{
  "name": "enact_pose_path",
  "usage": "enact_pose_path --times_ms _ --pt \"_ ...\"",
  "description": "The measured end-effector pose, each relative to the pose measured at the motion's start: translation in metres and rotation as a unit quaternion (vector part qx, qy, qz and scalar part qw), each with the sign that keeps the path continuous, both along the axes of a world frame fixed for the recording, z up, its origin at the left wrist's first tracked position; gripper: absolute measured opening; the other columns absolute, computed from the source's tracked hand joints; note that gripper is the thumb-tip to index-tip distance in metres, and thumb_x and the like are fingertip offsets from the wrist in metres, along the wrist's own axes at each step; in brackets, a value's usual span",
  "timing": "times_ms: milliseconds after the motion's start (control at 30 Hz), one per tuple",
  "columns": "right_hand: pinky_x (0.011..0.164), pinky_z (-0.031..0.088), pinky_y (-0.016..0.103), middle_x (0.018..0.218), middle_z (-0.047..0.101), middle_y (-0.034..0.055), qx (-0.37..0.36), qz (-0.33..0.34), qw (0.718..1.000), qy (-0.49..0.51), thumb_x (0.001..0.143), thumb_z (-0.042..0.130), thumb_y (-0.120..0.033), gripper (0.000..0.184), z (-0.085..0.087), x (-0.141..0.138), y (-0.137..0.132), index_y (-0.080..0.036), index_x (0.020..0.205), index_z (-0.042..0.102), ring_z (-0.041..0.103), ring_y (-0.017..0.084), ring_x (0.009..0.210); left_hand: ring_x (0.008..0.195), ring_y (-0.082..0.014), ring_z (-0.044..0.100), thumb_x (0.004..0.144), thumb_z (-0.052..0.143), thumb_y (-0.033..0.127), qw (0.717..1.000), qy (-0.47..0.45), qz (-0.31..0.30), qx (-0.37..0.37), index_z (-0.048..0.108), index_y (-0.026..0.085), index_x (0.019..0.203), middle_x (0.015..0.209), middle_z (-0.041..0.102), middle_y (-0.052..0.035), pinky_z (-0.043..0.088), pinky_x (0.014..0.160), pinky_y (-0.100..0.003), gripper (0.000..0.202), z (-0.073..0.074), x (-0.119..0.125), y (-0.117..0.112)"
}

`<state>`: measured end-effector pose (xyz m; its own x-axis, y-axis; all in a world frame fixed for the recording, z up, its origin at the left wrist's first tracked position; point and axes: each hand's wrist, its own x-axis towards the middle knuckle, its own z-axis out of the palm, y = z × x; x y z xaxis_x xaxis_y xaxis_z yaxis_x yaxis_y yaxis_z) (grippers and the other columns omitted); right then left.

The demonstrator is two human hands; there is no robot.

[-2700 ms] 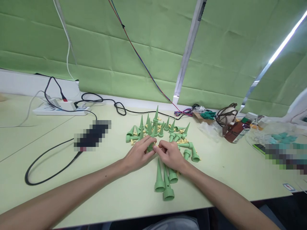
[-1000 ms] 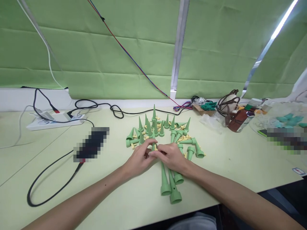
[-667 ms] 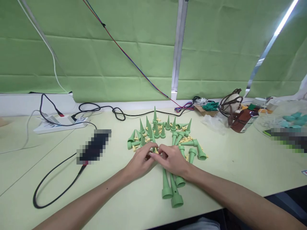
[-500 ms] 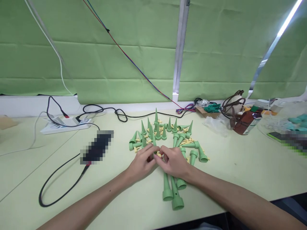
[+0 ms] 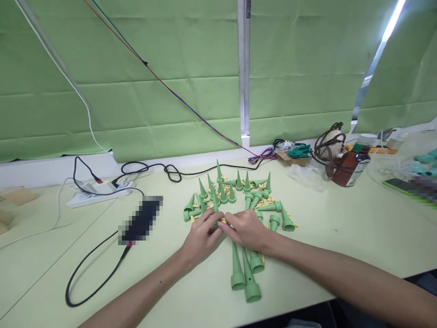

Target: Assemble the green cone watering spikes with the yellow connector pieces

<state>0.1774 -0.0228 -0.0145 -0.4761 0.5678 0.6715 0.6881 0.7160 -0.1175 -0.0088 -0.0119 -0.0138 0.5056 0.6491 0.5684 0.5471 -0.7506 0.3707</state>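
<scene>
My left hand [image 5: 202,233] is closed around a green plastic cone spike [image 5: 215,208], whose tip points up. My right hand [image 5: 248,230] meets it, thumb and index finger pinched on a small yellow plastic piece [image 5: 223,220] at the spike's side; the fingers cover most of it. Behind my hands stand several upright green spikes [image 5: 223,193]. To the right, green spikes [image 5: 287,218] lie among scattered yellow pieces [image 5: 269,202]. Nearest me, long spikes [image 5: 252,290] lie with their round open ends toward the table's front edge.
At the left lie a pixelated dark device [image 5: 141,221] with a black cable and a white power strip [image 5: 99,195]. A brown bottle [image 5: 351,168], a clear plastic bag [image 5: 307,176] and a cardboard box [image 5: 290,159] sit at the back right. Green blinds [image 5: 170,105] hang behind the table.
The camera view has tilted and shifted slightly. Both hands stay together at the spike, with the fingers closed further over the yellow piece, which shows less now.
</scene>
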Motion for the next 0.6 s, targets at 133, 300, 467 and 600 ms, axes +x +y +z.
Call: enact_pose_path --times_ms 133,300,467,600 --pt "0.047 0.017 0.026 0.056 0.060 0.0015 0.013 -0.001 0.999 -0.032 0.104 0.037 -0.033 0.035 0.004 0.001 0.003 -0.014 0.083 0.058 0.050 0.011 0.047 0.064 -0.0111 0.049 0.096 0.046 0.019 1.000 0.005 0.014 0.015 0.062 0.018 0.104 0.086 0.056 -0.0036 0.042 0.059 -0.023 0.018 0.002 0.000 0.000" --pt "0.048 0.016 0.026 0.053 0.056 0.0006 0.026 0.015 0.998 -0.059 0.104 0.038 -0.033 0.036 0.007 0.006 0.006 -0.015 0.079 0.057 0.045 0.011 0.044 0.063 -0.0107 0.048 0.097 0.046 0.023 1.000 0.013 0.016 0.011 0.062 0.019 0.105 0.086 0.056 -0.0035 0.041 0.058 -0.023 0.019 0.000 0.000 0.000" --pt "0.050 0.015 0.028 0.050 0.051 -0.0001 0.069 0.042 0.993 -0.086 0.105 0.036 -0.037 0.048 0.015 0.015 0.010 -0.017 0.065 0.053 0.037 0.010 0.044 0.063 -0.0112 0.046 0.098 0.045 0.024 1.000 0.014 0.002 0.025 0.060 0.018 0.107 0.085 0.053 -0.0042 0.040 0.057 -0.022 0.018 -0.003 0.001 0.000" --pt "0.051 0.015 0.029 0.051 0.049 0.0003 0.086 0.046 0.993 -0.067 0.105 0.036 -0.038 0.050 0.022 0.028 0.014 -0.017 0.062 0.052 0.035 0.010 0.046 0.062 -0.0112 0.047 0.097 0.048 0.028 0.998 0.050 -0.027 0.026 0.059 0.018 0.106 0.087 0.051 -0.0039 0.041 0.056 -0.023 0.017 -0.004 0.002 -0.003"
